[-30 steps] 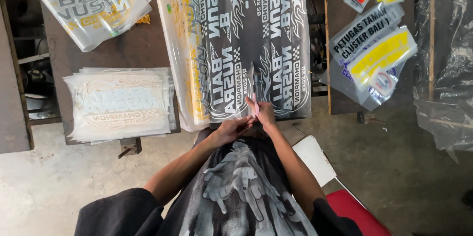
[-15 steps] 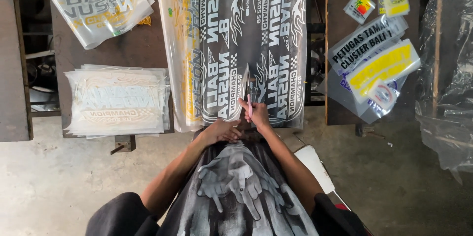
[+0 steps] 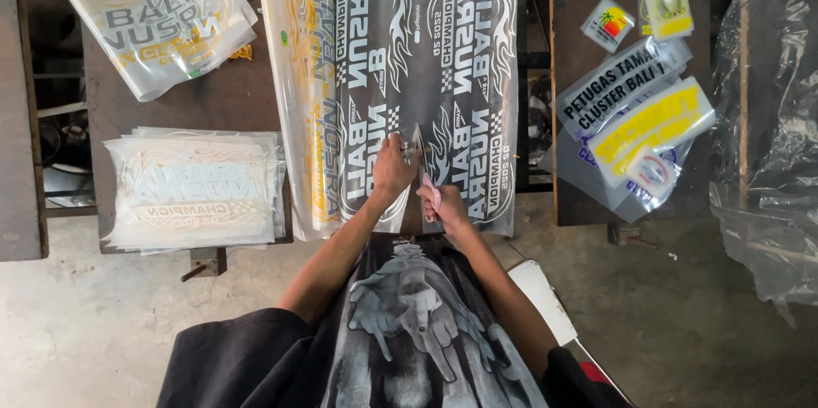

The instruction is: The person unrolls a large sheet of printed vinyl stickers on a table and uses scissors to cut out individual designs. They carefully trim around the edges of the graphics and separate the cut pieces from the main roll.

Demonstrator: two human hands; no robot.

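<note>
While my left hand (image 3: 390, 171) is pressing flat on the dark printed film sheet (image 3: 426, 76) to keep it taut on the table, my right hand (image 3: 445, 204) is gripping pink-handled scissors (image 3: 423, 161), cutting up its middle.
</note>
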